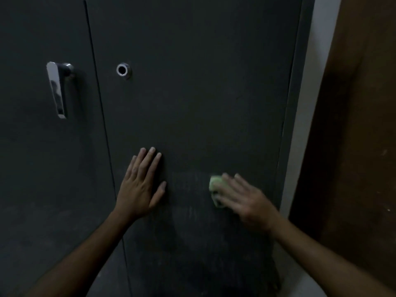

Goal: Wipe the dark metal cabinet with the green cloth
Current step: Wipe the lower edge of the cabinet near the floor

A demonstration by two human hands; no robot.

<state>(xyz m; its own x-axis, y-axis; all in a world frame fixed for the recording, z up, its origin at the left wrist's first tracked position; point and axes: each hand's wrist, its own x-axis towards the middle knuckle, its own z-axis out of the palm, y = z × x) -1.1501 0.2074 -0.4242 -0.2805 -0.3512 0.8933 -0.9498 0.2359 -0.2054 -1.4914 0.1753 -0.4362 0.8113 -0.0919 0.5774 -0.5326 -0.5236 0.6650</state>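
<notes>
The wiping is under way on the right-hand door of the dark cabinet [192, 93], and by the look of the surface it is somewhere in the middle rather than near the end. The right hand [242, 200] presses the green cloth [214, 185] flat against the door's lower part, close to its right edge; its fingers lie spread over the bunched cloth, which peeps out at the fingertips, and the hand is blurred, so whether the thumb hooks round the cloth cannot be told. The left hand [140, 185] is laid open on the same door, fingers straight and together, just right of the seam between the two doors, holding nothing (it seems to steady the person or the door). Between the two hands and below them the paint shows pale streaks and a dull, smeared patch, which I take for the strip now being worked. Above the hands the door looks even and dark up past the round lock [123, 70], though the dim light hides whether that part is clean or simply untouched. The left door with its shiny handle [57, 88] shows a faint mottling low down and probably remains to be done, as does the bottom of the right door.
</notes>
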